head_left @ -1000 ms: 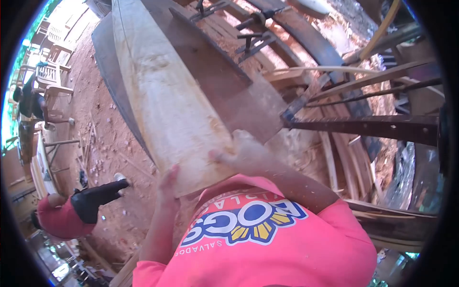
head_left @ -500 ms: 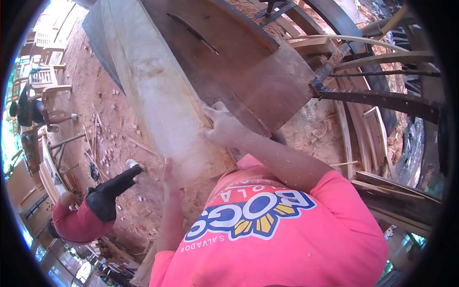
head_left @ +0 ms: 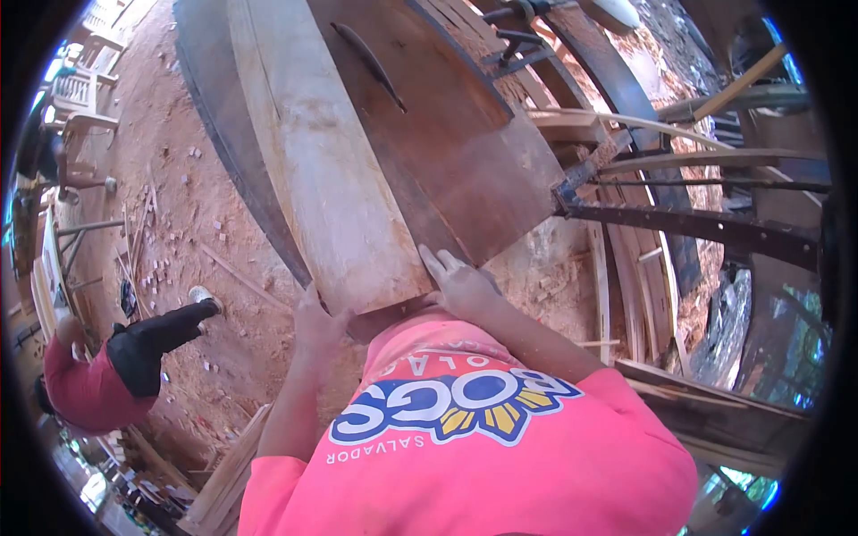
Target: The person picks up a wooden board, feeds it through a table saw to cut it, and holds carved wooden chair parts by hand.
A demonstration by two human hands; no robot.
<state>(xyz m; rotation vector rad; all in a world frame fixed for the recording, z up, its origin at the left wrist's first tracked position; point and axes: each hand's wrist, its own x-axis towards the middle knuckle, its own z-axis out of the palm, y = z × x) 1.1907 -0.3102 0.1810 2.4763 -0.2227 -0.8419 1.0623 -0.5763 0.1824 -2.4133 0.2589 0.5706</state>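
Note:
A long pale wooden board [head_left: 335,170] lies lengthwise on a brown, dusty flat-topped table [head_left: 509,192], its near end close to my pink shirt. My left hand [head_left: 317,319] grips the near left corner of the board, fingers bent at its edge. At the near right corner is my right hand [head_left: 460,284], its fingers along the board's side and its thumb near the end. A thin dark curved piece [head_left: 371,67] stands up from the tabletop, right of the board and apart from it.
A person in a red top and dark trousers [head_left: 103,371] is at the left. Wood scraps [head_left: 161,268] lie on the reddish ground. Dark metal bars [head_left: 697,221] and curved wooden strips [head_left: 706,161] reach in from the right, and chairs [head_left: 85,121] stand upper left.
The board has shifted on the tabletop and its near end now shows squarely between my hands. My right hand has moved down to the near corner; my left hand has closed on the opposite corner.

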